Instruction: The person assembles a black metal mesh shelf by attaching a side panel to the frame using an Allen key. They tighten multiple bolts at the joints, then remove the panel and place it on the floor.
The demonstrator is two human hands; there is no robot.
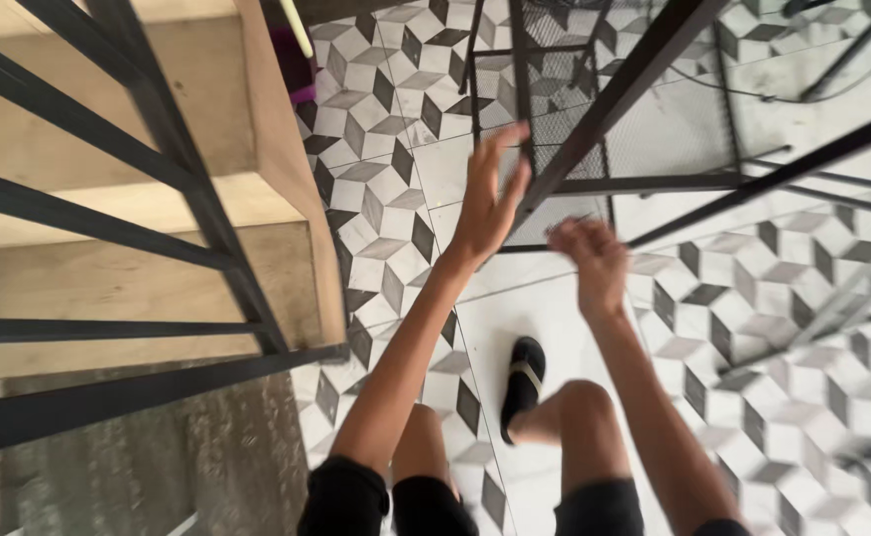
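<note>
Left hand: the left hand [488,199] is open, fingers spread and pointing up the frame, empty; its fingertips are at or just beside a dark metal bar [614,104] of the frame.
Right hand: the right hand [592,260] is blurred, with fingers curled loosely downward; I cannot tell whether it is closed, and nothing shows in it. It hangs just below where a bar meets the mesh panel [559,89].
Frame: black metal bars cross the upper right, slanting, with a wire mesh panel between them; both hands are near its lower edge.
Floor: the floor [386,208] is tiled in a grey, white and black cube pattern, with a plain white strip under the arms.
Foot: one black shoe [523,385] with a pale strap stands on the white strip, between the two forearms.
Stairs: wooden steps [108,288] lie at left, behind a black railing [187,169], well apart from the hands.
Clothing: black shorts at the bottom edge, knees bare.
</note>
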